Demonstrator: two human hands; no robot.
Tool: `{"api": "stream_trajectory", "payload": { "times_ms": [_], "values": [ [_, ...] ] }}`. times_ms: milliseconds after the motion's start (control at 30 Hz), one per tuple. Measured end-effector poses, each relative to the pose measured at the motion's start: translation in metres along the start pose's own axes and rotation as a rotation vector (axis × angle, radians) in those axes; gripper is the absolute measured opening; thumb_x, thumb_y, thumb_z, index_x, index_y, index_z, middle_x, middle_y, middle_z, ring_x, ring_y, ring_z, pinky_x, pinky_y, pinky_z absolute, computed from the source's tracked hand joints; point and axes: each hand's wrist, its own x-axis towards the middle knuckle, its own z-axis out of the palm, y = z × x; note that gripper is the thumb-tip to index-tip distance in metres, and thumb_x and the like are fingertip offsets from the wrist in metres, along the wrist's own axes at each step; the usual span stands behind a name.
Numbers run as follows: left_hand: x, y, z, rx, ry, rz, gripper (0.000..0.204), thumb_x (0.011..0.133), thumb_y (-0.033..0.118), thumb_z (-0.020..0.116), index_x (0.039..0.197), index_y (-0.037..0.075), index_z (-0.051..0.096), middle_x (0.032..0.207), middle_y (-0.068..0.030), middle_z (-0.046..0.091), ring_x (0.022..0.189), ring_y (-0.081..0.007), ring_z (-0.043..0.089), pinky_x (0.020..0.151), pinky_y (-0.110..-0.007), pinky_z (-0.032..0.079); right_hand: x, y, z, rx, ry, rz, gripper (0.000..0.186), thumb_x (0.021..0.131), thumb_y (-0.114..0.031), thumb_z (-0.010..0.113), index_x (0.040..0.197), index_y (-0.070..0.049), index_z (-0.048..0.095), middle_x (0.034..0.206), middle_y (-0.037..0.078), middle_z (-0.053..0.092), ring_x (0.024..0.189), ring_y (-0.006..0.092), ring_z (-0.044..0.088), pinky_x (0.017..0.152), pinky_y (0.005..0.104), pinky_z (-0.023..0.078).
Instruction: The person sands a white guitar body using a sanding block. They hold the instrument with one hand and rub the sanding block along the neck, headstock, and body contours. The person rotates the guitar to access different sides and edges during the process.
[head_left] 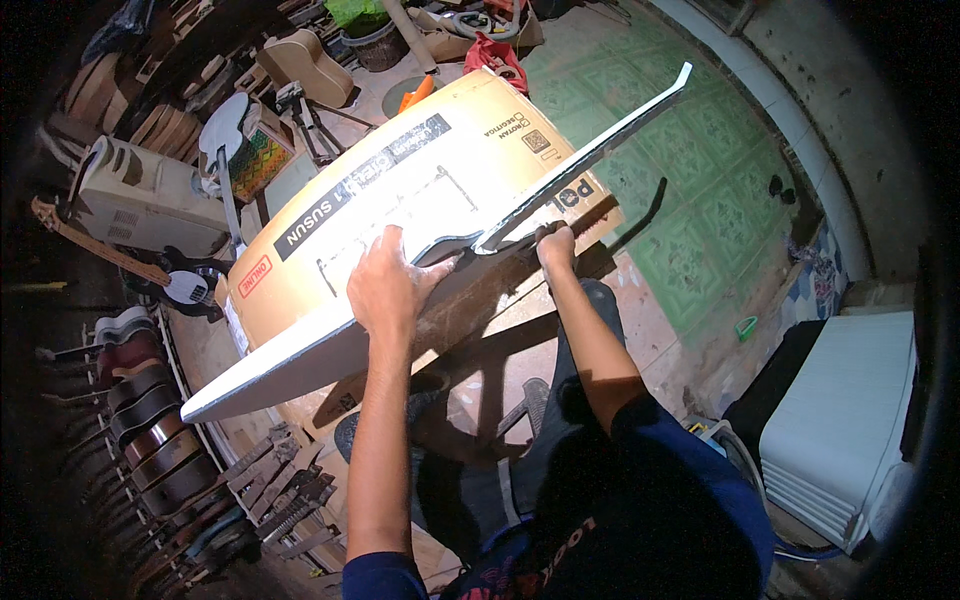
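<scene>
A white guitar (pixel 285 360) lies tilted over a flat cardboard box (pixel 490 120). Its body extends to the lower left, and its long neck (pixel 600 145) points to the upper right, ending in an angled tip. My left hand (pixel 385 285) rests on the body with its fingers over the top face and the thumb spread out beside the curved cutaway edge. Close to the neck's base, my right hand (pixel 556 248) is closed, its fingertips at the guitar's near edge. Something dark and small shows at those fingertips, too unclear to name.
Several guitar-shaped bodies hang on a rack (pixel 150 420) at the lower left. A dark guitar (pixel 185 285) leans behind it. Clamps (pixel 290 490) lie near my left forearm. A white ridged panel (pixel 840 420) stands at right, beyond the green patterned floor (pixel 690 230).
</scene>
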Motion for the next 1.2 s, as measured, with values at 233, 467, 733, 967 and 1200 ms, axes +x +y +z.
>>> {"api": "stream_trajectory", "payload": {
  "times_ms": [233, 467, 733, 967, 1200],
  "values": [
    [0.0, -0.001, 0.003, 0.009, -0.004, -0.002, 0.06, 0.056, 0.037, 0.09, 0.1, 0.007, 0.062, 0.083, -0.011, 0.067, 0.077, -0.0297, 0.066, 0.063, -0.04, 0.051, 0.001, -0.006, -0.008, 0.007, -0.011, 0.031, 0.023, 0.077, -0.017, 0.073, 0.086, 0.002, 0.063, 0.082, 0.02, 0.068, 0.083, 0.0341, 0.067, 0.075, 0.0413, 0.05],
    [0.0, -0.006, -0.002, 0.009, 0.009, -0.012, 0.06, 0.056, 0.039, 0.09, 0.099, 0.007, 0.062, 0.083, -0.0115, 0.067, 0.078, -0.03, 0.066, 0.064, -0.04, 0.052, -0.037, -0.044, -0.012, 0.03, 0.01, 0.025, 0.017, 0.078, -0.012, 0.067, 0.083, 0.003, 0.059, 0.08, 0.023, 0.065, 0.083, 0.0415, 0.064, 0.077, 0.0458, 0.049],
    [0.005, 0.005, -0.004, 0.006, -0.058, -0.052, 0.061, 0.058, 0.04, 0.09, 0.102, 0.007, 0.062, 0.084, -0.0132, 0.069, 0.078, -0.0317, 0.067, 0.066, -0.041, 0.052, -0.005, 0.019, 0.002, 0.224, 0.095, -0.073, 0.018, 0.075, -0.004, 0.055, 0.09, 0.007, 0.053, 0.079, 0.021, 0.058, 0.075, 0.0324, 0.059, 0.073, 0.0417, 0.048],
    [0.003, -0.001, -0.007, -0.001, -0.013, -0.055, 0.061, 0.058, 0.039, 0.09, 0.101, 0.007, 0.063, 0.084, -0.0125, 0.068, 0.079, -0.0304, 0.067, 0.066, -0.041, 0.052, -0.031, -0.011, -0.001, 0.156, 0.04, -0.152, 0.011, 0.078, -0.003, 0.056, 0.088, 0.002, 0.056, 0.08, 0.014, 0.062, 0.073, 0.0235, 0.059, 0.069, 0.0385, 0.047],
    [-0.017, 0.0, 0.006, 0.02, 0.034, 0.043, 0.061, 0.054, 0.035, 0.092, 0.096, 0.007, 0.059, 0.082, -0.0113, 0.066, 0.076, -0.0296, 0.065, 0.064, -0.039, 0.051, -0.019, 0.006, -0.004, 0.295, -0.087, -0.04, 0.017, 0.081, -0.004, 0.071, 0.087, 0.002, 0.056, 0.079, 0.009, 0.062, 0.07, 0.0165, 0.057, 0.061, 0.0347, 0.046]
  ]
}}
